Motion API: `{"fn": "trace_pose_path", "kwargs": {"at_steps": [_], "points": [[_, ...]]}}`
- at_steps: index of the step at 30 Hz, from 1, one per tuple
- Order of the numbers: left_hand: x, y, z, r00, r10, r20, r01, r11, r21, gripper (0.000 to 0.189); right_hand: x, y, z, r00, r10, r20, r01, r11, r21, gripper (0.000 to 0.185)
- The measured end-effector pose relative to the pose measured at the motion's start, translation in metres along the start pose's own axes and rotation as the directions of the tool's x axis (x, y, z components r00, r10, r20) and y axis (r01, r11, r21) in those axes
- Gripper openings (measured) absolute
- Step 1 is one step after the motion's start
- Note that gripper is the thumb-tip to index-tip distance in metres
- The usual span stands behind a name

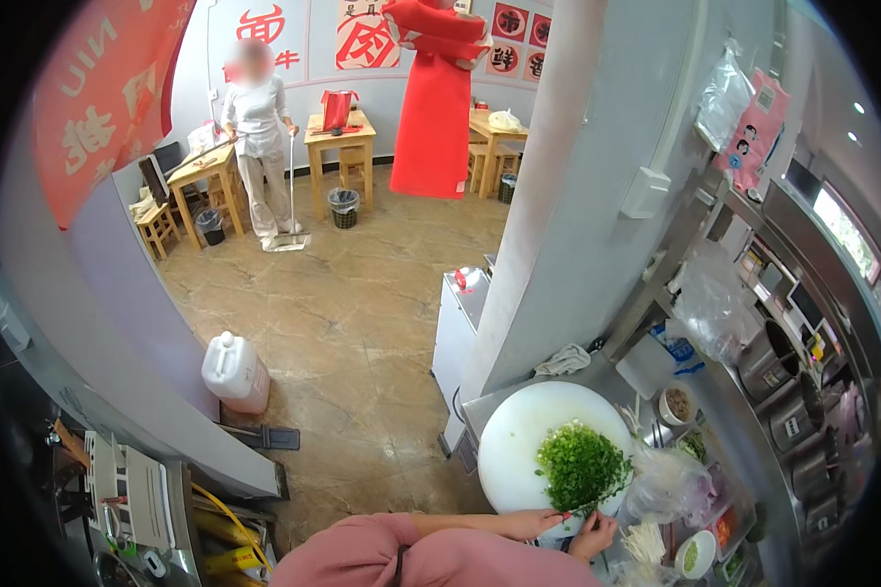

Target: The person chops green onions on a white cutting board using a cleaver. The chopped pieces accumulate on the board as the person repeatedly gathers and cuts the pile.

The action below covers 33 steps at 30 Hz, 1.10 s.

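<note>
A heap of chopped scallions (584, 466) lies on a thick round white cutting board (510, 447). At the near edge of the heap, my left hand (539, 522) is bent with its fingers curled. A thin pale edge runs from its fingertips along the greens; whether that is a knife blade is too small to tell. Just to its right, my right hand (593, 534) pinches a few green scallion stalks at the rim of the board. Both hands are close together, low over the board.
Right of the board, a steel counter holds plastic bags (664, 484), a white bowl of greens (696, 554), a bowl of brown food (677, 405) and a folded cloth (564, 361). A person with a mop (291, 183) stands beyond the doorway. A white jug (236, 373) sits on the floor.
</note>
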State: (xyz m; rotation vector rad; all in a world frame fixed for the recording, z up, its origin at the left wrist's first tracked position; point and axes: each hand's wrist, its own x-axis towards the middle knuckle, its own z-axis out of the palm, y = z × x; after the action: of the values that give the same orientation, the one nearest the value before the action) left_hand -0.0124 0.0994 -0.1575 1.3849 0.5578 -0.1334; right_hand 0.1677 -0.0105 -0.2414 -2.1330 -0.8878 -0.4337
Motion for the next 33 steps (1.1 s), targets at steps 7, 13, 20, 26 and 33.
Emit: {"fn": "trace_pose_path", "kwargs": {"at_steps": [7, 13, 20, 26, 33], "points": [[0.003, -0.003, 0.002, 1.0, 0.019, 0.006, -0.019, 0.999, -0.028, 0.06, 0.0, -0.005, -0.009, 0.996, 0.059, 0.072, -0.054, 0.996, -0.065, 0.007], [0.006, -0.008, -0.006, 1.0, -0.017, 0.014, 0.018, 1.0, -0.019, 0.062, 0.004, -0.008, -0.002, 0.999, 0.013, 0.04, -0.011, 0.999, -0.04, 0.005], [0.016, -0.017, 0.0, 1.0, -0.016, 0.015, 0.016, 0.999, -0.032, 0.059, 0.003, -0.001, -0.002, 0.999, -0.038, 0.01, 0.038, 0.999, -0.026, 0.008], [0.009, -0.014, 0.0, 1.0, -0.019, -0.001, 0.019, 0.998, -0.056, 0.06, 0.005, -0.016, -0.006, 1.0, -0.016, -0.007, 0.017, 1.0, 0.018, 0.009], [-0.003, 0.001, 0.004, 0.999, -0.039, -0.029, 0.038, 0.998, -0.041, 0.066, 0.008, -0.016, -0.006, 1.0, -0.028, -0.01, 0.029, 0.999, 0.022, 0.009]]}}
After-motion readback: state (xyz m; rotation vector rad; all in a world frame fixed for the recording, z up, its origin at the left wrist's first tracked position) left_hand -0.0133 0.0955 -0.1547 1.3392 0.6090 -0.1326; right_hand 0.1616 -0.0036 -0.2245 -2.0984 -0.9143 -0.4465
